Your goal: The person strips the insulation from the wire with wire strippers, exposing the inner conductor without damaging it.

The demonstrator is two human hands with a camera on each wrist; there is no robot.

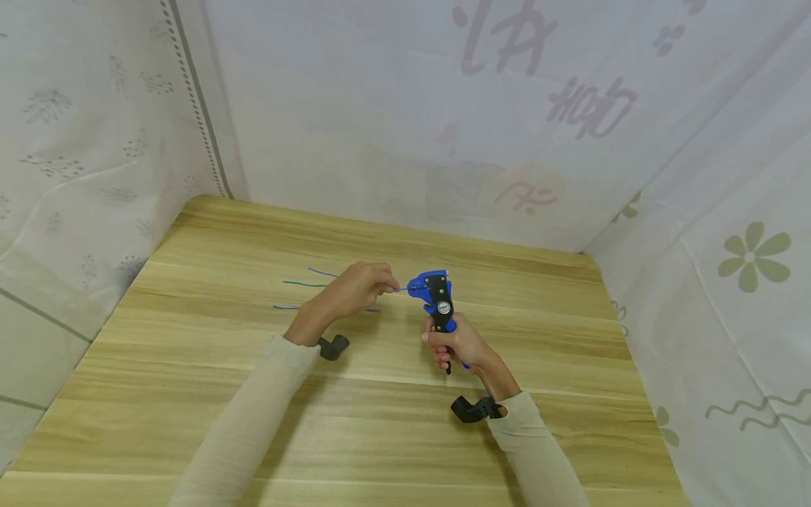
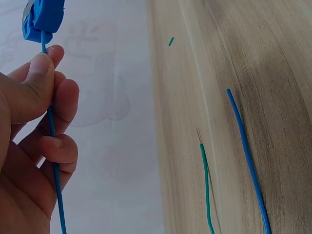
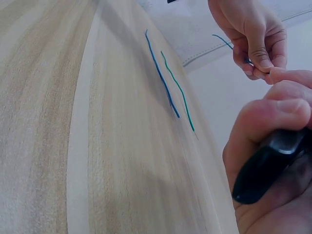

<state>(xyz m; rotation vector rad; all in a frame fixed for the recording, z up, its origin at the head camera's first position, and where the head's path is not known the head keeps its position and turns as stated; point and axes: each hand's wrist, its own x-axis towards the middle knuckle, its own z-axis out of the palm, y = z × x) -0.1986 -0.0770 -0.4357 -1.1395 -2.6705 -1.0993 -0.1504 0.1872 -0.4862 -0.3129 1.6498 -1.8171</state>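
My left hand (image 1: 355,290) pinches a blue wire (image 2: 58,190) between thumb and fingers, the wire running down across the palm. Its far end enters the blue head of a wire stripper (image 1: 438,292), so that tip is hidden. The right hand (image 1: 465,341) has its fingers wrapped around the stripper's handles, holding the tool upright above the table. A dark handle end (image 3: 265,168) pokes out of that fist in the right wrist view. Both hands are raised over the tabletop, close to each other.
On the wooden table (image 1: 380,436) lie a green wire (image 2: 206,185) with bare strands at one end and another blue wire (image 2: 247,156). A short green scrap (image 2: 171,41) sits farther along. Printed white cloth (image 1: 348,127) hangs behind and at both sides.
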